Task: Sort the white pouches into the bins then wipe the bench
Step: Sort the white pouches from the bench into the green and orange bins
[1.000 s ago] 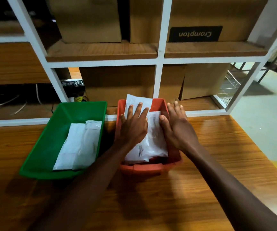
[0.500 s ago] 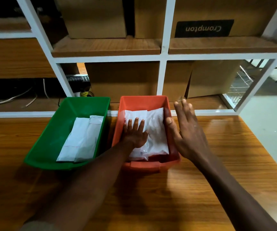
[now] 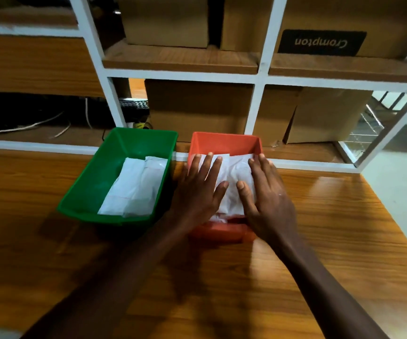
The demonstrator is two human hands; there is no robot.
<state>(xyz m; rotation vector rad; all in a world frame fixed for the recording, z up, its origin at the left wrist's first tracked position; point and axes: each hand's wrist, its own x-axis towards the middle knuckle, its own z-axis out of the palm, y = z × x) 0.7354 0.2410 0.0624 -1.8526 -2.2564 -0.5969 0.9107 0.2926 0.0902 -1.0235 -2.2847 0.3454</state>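
Two bins stand side by side on the wooden bench [image 3: 319,253]. The green bin [image 3: 92,189] on the left holds two white pouches [image 3: 134,189] lying flat. The orange bin [image 3: 224,143] on the right holds a stack of white pouches [image 3: 233,174]. My left hand [image 3: 200,192] lies flat, fingers spread, on the left half of that stack. My right hand [image 3: 266,196] lies flat on its right half and covers the bin's right wall. Neither hand grips anything. The lower pouches in the orange bin are hidden.
A white-framed shelf unit [image 3: 258,108] rises directly behind the bins, with cardboard boxes [image 3: 197,108] in its compartments. Cables [image 3: 26,126] lie on the lower shelf at left. The bench's right edge [image 3: 398,228] drops to a grey floor.
My right hand has moved from the orange bin's right rim onto the pouches. My left hand has spread flat, and the pouch that stood up against the back wall now lies down.
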